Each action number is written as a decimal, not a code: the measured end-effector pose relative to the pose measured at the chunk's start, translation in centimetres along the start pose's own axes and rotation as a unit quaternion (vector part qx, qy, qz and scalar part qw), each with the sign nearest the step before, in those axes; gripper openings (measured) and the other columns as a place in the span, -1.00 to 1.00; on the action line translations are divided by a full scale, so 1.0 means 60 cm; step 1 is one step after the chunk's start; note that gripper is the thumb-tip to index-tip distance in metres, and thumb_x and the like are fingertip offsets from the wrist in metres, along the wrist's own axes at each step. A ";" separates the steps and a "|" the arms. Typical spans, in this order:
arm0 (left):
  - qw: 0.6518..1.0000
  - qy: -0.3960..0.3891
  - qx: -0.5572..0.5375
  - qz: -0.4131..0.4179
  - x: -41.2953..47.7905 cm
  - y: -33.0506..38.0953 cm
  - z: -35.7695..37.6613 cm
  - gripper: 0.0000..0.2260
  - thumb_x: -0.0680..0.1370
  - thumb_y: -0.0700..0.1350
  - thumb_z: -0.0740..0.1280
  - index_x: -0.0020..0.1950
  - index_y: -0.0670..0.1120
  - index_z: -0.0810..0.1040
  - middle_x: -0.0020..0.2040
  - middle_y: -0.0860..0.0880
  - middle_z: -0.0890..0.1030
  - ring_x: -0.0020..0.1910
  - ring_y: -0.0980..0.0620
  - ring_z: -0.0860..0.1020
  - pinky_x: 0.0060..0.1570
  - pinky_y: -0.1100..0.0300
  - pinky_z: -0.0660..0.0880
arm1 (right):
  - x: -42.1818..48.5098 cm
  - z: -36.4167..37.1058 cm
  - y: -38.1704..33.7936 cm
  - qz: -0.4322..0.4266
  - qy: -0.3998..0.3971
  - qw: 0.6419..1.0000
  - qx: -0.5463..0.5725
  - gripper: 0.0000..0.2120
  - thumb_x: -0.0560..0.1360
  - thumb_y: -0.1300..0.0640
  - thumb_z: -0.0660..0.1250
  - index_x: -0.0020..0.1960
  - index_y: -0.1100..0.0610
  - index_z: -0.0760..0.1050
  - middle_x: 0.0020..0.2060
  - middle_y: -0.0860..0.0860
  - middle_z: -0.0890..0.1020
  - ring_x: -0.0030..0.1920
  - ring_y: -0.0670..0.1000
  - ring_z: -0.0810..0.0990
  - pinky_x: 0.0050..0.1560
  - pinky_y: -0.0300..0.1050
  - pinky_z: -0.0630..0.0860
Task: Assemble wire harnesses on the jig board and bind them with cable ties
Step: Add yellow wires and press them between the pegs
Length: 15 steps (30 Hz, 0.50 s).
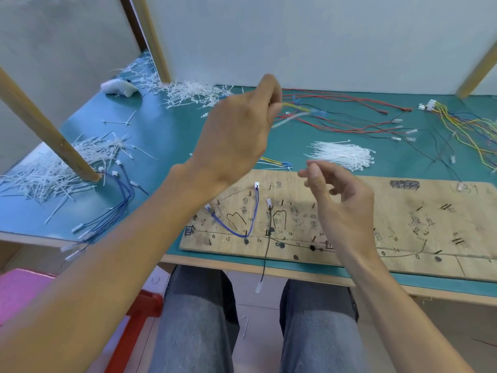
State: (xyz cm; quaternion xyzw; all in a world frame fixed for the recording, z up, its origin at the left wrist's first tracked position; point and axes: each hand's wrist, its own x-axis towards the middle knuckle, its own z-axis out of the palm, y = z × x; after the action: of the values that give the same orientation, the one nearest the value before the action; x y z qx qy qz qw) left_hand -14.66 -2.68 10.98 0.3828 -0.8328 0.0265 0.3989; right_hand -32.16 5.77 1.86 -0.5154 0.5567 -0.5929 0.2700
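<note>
a yellow wire [294,106], likely limp and light, is being pinched, seemingly near its end, by the left hand [236,135]; the fingers of the right hand [341,200] are being held relaxed, empty.

i see a teal-topped surface [172,135] with a bare wooden front edge, running wide across my view. behind it stands a plain pale grey wall panel [322,36], with a second panel [67,49] at the left. light wooden struts lean across them: one at left [40,122], one at the back corner [150,36], one at far right [478,71]. below are pale floor tiles [443,327], a red plastic stool [139,313] and something pink [18,292] at lower left. the light is soft and even.
</note>
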 end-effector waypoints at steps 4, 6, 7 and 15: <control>0.995 -0.021 -0.029 -0.096 -0.088 0.037 -0.006 -0.89 0.72 -0.13 0.23 0.09 -0.15 0.49 -0.32 0.01 0.55 -0.33 -0.14 0.52 -0.22 -0.12 0.49 | 0.012 0.022 -0.058 0.047 -0.066 0.984 0.156 -0.79 0.64 -0.07 0.41 0.10 0.06 0.68 -0.04 0.02 0.78 -0.10 0.03 0.75 -0.10 -0.26 0.56; 0.986 0.000 -0.052 -0.158 -0.132 0.044 -0.003 -0.92 0.72 -0.12 0.25 0.06 -0.11 0.47 -0.32 0.01 0.57 -0.32 -0.12 0.54 -0.21 -0.11 0.49 | 0.009 0.031 -0.062 0.099 -0.077 0.976 0.180 -0.84 0.62 0.01 0.45 0.04 0.10 0.68 -0.09 0.05 0.76 -0.14 0.05 0.73 -0.13 -0.19 0.53; 0.982 0.011 -0.058 -0.179 -0.150 0.046 -0.002 -0.93 0.72 -0.11 0.26 0.06 -0.08 0.46 -0.31 0.02 0.58 -0.32 -0.11 0.54 -0.22 -0.10 0.49 | 0.006 0.036 -0.061 0.126 -0.086 0.970 0.192 -0.86 0.61 0.04 0.47 0.03 0.12 0.67 -0.10 0.07 0.76 -0.15 0.05 0.71 -0.14 -0.15 0.52; 0.927 -0.048 -0.109 -0.355 -0.229 0.039 0.008 -0.88 0.72 0.00 0.21 0.04 -0.01 0.40 -0.23 -0.04 0.64 -0.20 -0.09 0.62 -0.14 -0.14 0.53 | 0.011 0.068 -0.037 0.167 -0.185 0.959 0.133 -0.89 0.66 0.14 0.39 0.07 0.19 0.58 -0.12 0.10 0.75 -0.09 0.07 0.73 -0.04 -0.05 0.53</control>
State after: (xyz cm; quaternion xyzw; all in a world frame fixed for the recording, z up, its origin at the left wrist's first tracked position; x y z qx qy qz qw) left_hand -11.19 7.27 1.83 0.6083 -0.6582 -0.2264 0.3814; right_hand -28.06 4.12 3.55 -0.4752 0.4915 -0.5023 0.5294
